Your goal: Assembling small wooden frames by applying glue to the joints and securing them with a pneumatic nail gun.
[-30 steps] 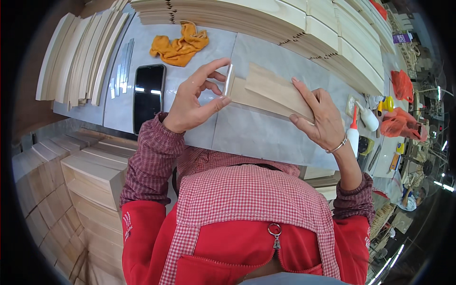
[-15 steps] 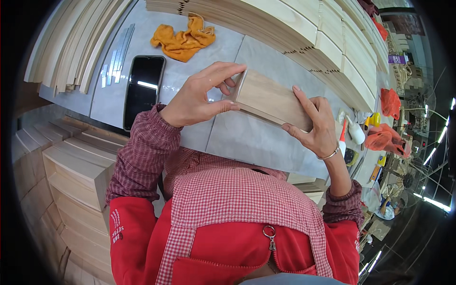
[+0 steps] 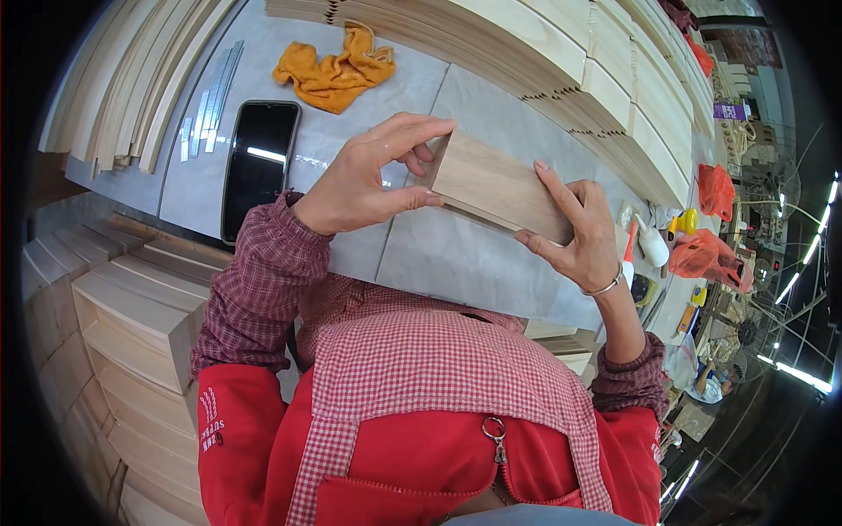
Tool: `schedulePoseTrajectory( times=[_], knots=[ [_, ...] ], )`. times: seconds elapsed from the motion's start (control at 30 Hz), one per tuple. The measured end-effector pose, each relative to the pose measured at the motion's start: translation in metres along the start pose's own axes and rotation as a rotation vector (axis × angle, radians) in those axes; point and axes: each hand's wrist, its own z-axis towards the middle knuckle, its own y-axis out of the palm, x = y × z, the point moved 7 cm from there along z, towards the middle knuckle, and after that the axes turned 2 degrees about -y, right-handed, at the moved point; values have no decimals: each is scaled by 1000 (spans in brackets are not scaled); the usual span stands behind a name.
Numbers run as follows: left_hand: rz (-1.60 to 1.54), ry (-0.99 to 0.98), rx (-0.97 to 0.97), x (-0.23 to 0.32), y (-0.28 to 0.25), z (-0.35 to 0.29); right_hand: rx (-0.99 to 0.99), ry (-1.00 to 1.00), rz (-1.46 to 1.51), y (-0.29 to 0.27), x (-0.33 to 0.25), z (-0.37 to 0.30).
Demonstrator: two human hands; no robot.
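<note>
Gripping a small wooden board point(image 3: 495, 184) above the grey surface point(image 3: 438, 254), the left hand point(image 3: 368, 180) pinches one end while the right hand point(image 3: 574, 232) clasps the other.

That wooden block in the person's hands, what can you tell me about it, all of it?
The wooden block is a flat, rectangular piece of pale, light-brown wood with fine straight grain and clean square edges. It looks bare and smooth. It is held above the grey worktop, tilted down to the right. The left hand pinches its left end between thumb and fingers; the right hand grips its right end.
</note>
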Motion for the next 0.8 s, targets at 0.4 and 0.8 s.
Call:
schedulePoseTrajectory(
  times=[0.4,0.8],
  knots=[
    [-38,24,26,-1,-1,2,-19,-35,-55,1,-3,2],
    [-41,24,21,-6,0,1,-52,40,28,2,2,0]
  ],
)
